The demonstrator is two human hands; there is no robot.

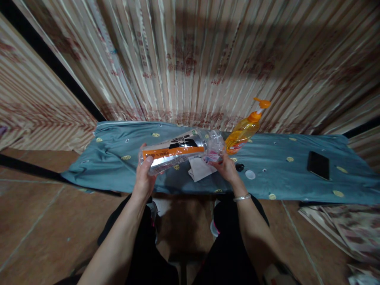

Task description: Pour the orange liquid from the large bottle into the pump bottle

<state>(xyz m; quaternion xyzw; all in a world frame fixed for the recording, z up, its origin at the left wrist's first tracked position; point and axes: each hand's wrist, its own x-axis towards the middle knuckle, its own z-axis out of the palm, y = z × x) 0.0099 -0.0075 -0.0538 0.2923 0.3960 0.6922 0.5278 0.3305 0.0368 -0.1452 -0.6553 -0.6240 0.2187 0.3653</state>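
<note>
My left hand point(145, 176) is closed around the base of a large clear plastic bottle point(175, 149) with a silver, black and orange label. The bottle lies tilted in the air, its narrower end toward my right. At that end, my right hand point(227, 168) grips a clear, crinkled plastic piece with pink print point(214, 148); its exact kind is hard to make out. Just beyond that hand stands a pump bottle of orange liquid point(242, 132). Below the held bottle, a folded white cloth or paper point(200, 169) rests on the blue-green covered bench.
To the right on the blue-green cover point(279, 170) are a small black object point(239, 167), a white round cap point(250, 174) and a black phone-like slab point(318, 165). A patterned curtain point(190, 67) hangs behind. Dark frame bars point(53, 59) run along the left.
</note>
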